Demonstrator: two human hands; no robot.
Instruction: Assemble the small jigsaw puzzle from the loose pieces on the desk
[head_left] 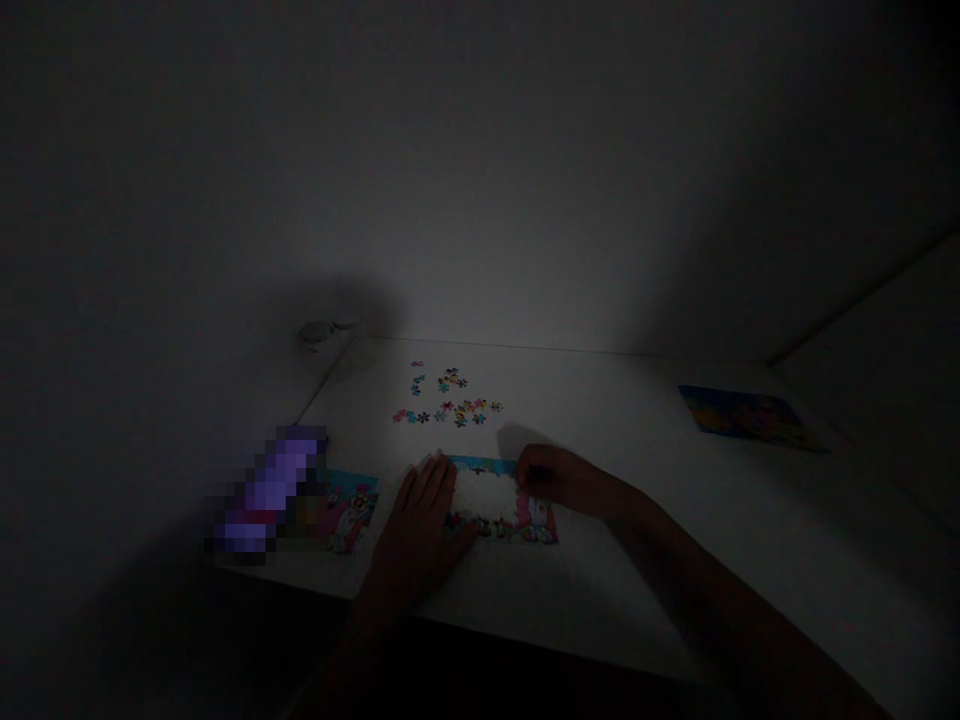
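Note:
A partly assembled jigsaw puzzle (502,525) lies on the white table (622,420), with bright cartoon pieces around a white gap in its middle. My left hand (418,530) rests flat on the table, its fingers spread against the puzzle's left side. My right hand (546,478) is curled at the puzzle's upper right edge, fingertips down on the pieces. The dim light hides whether it pinches a piece. Loose puzzle pieces (448,405) lie scattered in a loose cluster beyond my hands.
A colourful cartoon picture sheet (345,510) lies at the table's left, partly covered by a pixelated purple object (270,490). Another printed picture card (746,417) lies at the right. A small pale round object (319,333) sits beyond the far left corner.

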